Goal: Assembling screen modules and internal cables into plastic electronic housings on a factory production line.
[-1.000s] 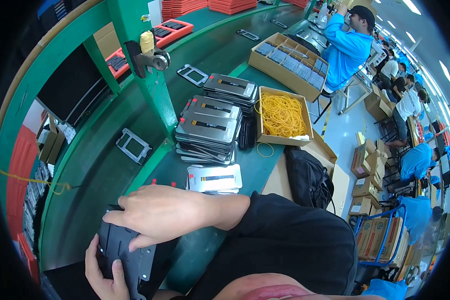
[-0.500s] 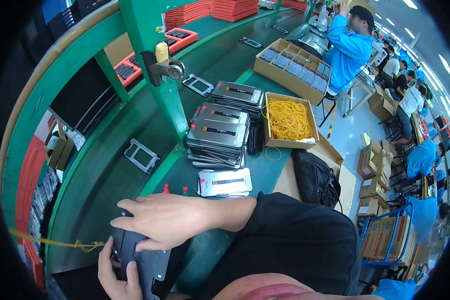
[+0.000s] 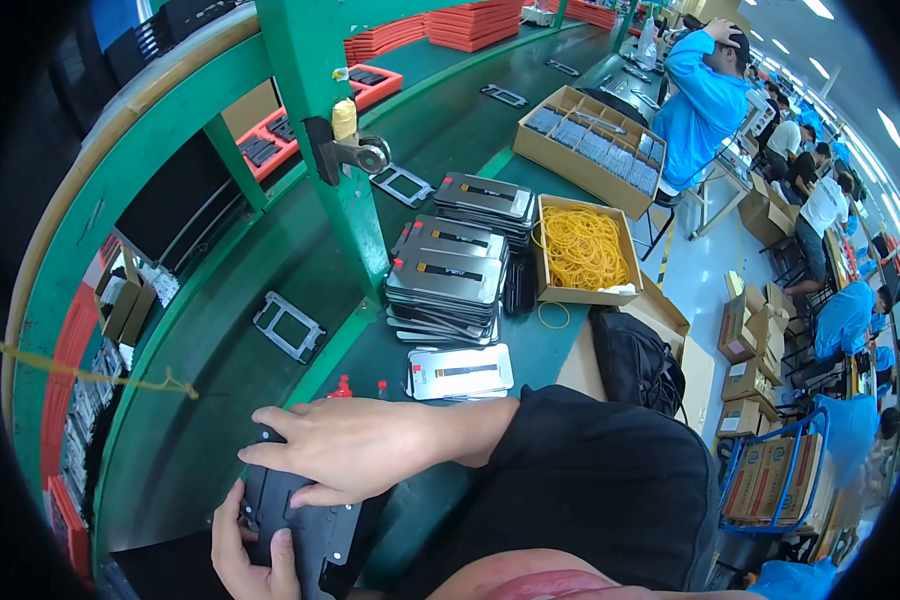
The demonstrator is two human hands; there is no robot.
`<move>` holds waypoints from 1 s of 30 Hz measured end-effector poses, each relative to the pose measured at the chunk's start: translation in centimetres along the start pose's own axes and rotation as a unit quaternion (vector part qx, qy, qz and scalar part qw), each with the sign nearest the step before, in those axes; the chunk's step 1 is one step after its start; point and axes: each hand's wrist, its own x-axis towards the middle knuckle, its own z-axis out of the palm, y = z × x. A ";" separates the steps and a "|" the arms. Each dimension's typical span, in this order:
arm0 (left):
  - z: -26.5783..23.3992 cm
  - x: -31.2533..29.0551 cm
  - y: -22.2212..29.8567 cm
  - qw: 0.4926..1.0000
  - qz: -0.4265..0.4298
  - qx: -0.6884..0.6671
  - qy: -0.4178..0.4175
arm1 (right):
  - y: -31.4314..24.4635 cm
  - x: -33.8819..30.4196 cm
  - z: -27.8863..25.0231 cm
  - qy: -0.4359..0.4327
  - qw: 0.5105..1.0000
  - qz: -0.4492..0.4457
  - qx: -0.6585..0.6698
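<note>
The left grip (image 3: 253, 565) pinches a dark panel (image 3: 312, 525) along its left side — thumb on the upper face, fingers round the edge. The right grip (image 3: 340, 450) lies across the panel's far end, back of the hand upward, fingers slightly apart and thumb against the upper face; whether it squeezes the panel or only presses on it, I cannot tell. So the panel sits tilted between the two, partly covered by both, with small bright dots along its edges.

Just beyond the right grip are some small red pieces (image 3: 342, 387) and, a little to their right, a low stack of silver plates (image 3: 460, 370). Farther out on the green worktop (image 3: 355, 352) rises a taller, uneven pile of similar plates (image 3: 445, 265), and to the right of that a carton of yellow rubber bands (image 3: 600, 296). A black bag (image 3: 638, 365) lies to the right of both grips, past the sleeved arm. Ahead of the right grip, toward the left, a pale frame (image 3: 273, 309) lies flat — well apart from either hand — near a green post (image 3: 355, 230).
</note>
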 end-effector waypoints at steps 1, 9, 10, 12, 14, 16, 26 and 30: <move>-0.1 0.0 0.1 1.000 0.007 0.003 0.002 | -0.1 0.0 0.0 -0.001 1.000 -0.001 0.000; 0.1 -0.9 -1.6 0.998 0.017 0.056 0.010 | -0.3 -0.1 0.2 0.023 1.000 0.002 0.008; 0.1 -0.8 -1.5 0.998 0.018 0.055 0.010 | -0.2 -0.1 0.4 0.023 1.000 0.003 0.010; 0.1 -0.4 -1.1 0.999 0.042 0.016 0.015 | -0.2 -0.2 0.6 0.026 1.000 0.006 0.015; 0.0 -0.2 -0.7 0.998 0.053 -0.003 0.015 | 0.0 -0.2 0.4 0.024 1.000 0.005 0.016; -0.2 -0.2 -0.6 0.999 0.044 0.012 0.003 | 0.1 -0.1 0.0 0.020 1.000 0.001 0.016; -0.1 -0.2 -0.6 1.000 0.023 0.017 0.004 | 0.4 0.0 -0.4 -0.015 0.999 0.009 0.028; 0.0 -0.5 -1.0 0.998 0.030 0.048 -0.001 | 0.4 0.0 -0.2 0.002 1.000 -0.004 0.017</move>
